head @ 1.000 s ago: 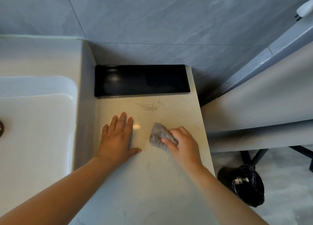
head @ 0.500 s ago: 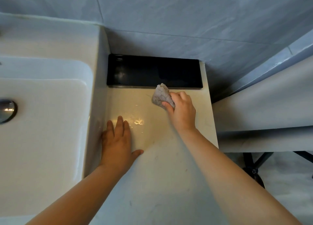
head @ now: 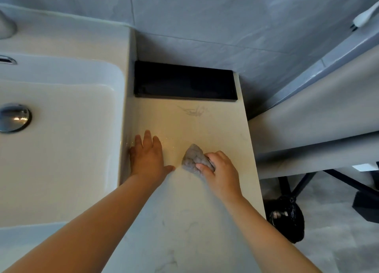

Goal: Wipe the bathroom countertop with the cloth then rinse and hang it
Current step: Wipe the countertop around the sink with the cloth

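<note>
A bunched grey cloth [head: 191,158] lies pressed on the pale marbled countertop [head: 205,221], near its middle. My right hand [head: 220,173] grips the cloth's right side, fingers curled over it. My left hand [head: 147,156] rests flat on the countertop just left of the cloth, fingers spread, its edge against the raised side of the white sink [head: 61,149]. A faint grey vein or smear [head: 193,110] marks the countertop ahead of the cloth.
A black rectangular tray [head: 184,82] sits at the back against the grey tiled wall. The sink basin has a chrome drain [head: 14,117]. Right of the countertop edge are a pale sloping surface and, on the floor, a black bagged bin [head: 286,218].
My right hand has pulled the cloth back from the tray's front edge toward me, to the countertop's middle. My left hand has stayed flat beside the sink.
</note>
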